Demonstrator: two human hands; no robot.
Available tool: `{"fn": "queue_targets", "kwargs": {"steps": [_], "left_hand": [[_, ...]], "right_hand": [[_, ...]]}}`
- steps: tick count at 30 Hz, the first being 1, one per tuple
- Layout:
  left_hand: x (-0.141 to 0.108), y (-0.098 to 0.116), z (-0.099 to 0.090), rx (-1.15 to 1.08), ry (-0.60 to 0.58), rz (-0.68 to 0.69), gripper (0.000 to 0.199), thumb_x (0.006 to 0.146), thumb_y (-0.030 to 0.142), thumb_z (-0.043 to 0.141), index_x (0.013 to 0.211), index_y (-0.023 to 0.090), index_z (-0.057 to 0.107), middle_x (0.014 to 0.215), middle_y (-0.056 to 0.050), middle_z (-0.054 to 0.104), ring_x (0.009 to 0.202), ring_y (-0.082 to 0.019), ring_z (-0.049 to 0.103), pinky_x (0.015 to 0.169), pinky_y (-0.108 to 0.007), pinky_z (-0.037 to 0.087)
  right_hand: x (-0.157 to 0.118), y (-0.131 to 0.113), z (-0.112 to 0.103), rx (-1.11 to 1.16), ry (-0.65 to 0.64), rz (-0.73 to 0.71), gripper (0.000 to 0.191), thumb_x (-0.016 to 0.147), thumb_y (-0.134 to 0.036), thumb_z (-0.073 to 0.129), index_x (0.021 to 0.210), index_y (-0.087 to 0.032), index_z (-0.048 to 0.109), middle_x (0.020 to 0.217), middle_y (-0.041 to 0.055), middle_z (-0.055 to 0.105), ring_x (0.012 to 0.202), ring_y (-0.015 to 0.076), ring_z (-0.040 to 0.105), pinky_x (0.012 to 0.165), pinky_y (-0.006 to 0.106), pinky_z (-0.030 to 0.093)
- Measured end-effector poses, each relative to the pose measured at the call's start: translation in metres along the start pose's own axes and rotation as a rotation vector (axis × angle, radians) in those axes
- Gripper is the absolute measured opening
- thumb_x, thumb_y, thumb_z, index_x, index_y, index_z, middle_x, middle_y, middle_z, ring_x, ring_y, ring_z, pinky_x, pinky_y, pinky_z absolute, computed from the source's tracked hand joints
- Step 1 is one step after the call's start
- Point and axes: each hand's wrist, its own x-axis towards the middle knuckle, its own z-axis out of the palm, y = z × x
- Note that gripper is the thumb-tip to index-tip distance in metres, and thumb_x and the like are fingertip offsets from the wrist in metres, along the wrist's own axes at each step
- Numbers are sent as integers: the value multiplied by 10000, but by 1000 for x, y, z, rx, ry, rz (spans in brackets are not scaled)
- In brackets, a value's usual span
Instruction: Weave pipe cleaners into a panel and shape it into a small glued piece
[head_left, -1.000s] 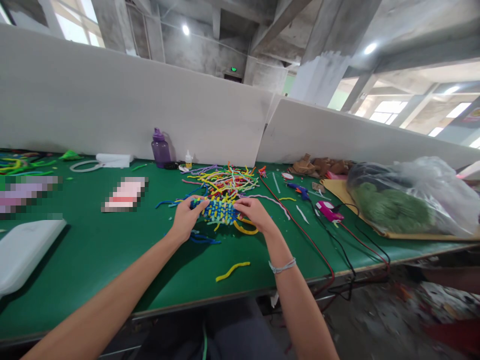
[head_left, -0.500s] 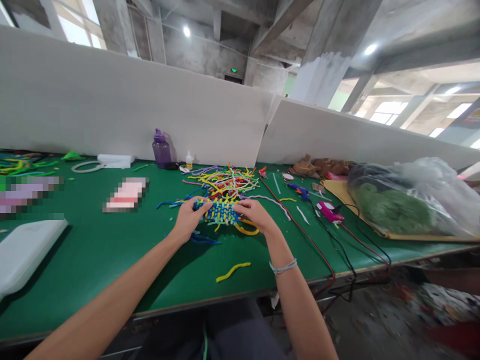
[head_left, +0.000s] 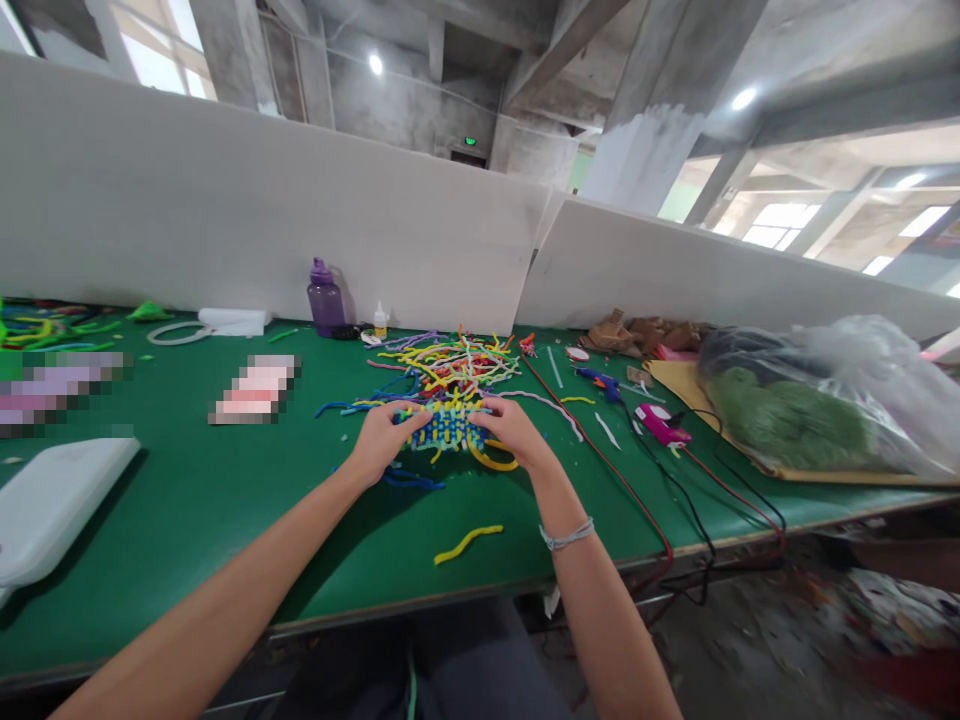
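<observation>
A woven piece of blue, yellow and pale green fuzzy strips [head_left: 448,428] is held just over the green table [head_left: 300,540]. My left hand [head_left: 381,438] pinches its left end between thumb and fingers. At its right end, my right hand [head_left: 510,430] grips the upper edge. Behind the piece lies a heap of loose colourful strips [head_left: 465,362]. Blue strips [head_left: 412,481] and a yellow loop [head_left: 495,460] show just below it. One yellow strip [head_left: 469,543] lies alone near the front edge.
A purple bottle [head_left: 326,300] and a small glue bottle [head_left: 380,321] stand at the back. On the right are a blue glue gun [head_left: 600,382], a pink device [head_left: 661,425], cords and a plastic bag [head_left: 795,400]. A white object [head_left: 64,510] lies at left.
The woven piece is tilted slightly differently, showing more of its face. Both hands keep hold of it and have barely moved.
</observation>
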Motion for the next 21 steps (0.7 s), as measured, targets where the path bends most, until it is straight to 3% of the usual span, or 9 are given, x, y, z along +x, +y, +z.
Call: {"fn": "queue_targets", "kwargs": {"steps": [7,12,15,19,21], "left_hand": [[-7,6,1,31,-106,107,277,605,432,691,675,166,659,696,0,641,665,-155,567,612,-230,430],[-7,8,2,-385,-214,-97,455,667,544,602,833,124,656,788,-78,670,662,-198,612,610,-309,495],[-6,8,2,-433,-246,-127,475,646,535,629,861,112,641,815,-94,671,669,-209,622,622,-338,512],[-6,5,1,-205,-117,-60,423,580,442,719,842,118,648,810,-70,675,691,-194,608,661,-316,498],[-7,4,1,-146,-120,-39,432,587,454,708,860,125,651,815,-64,677,691,-191,603,663,-309,490]], "right_hand": [[0,0,-1,-51,-65,-40,225,605,-345,652,687,-136,655,605,-14,562,548,86,454,526,207,332],[6,6,-1,35,65,-39,193,578,-320,670,659,-148,639,591,-27,562,548,86,461,547,215,347],[7,7,-1,112,109,-17,194,559,-319,684,634,-151,621,618,-25,573,578,93,482,576,221,363],[0,1,-2,57,-207,12,214,574,-338,690,622,-146,610,602,-33,545,575,85,454,559,211,332],[-4,-2,-2,15,-335,4,224,604,-356,674,632,-142,613,595,-36,530,569,79,433,547,208,309]]}}
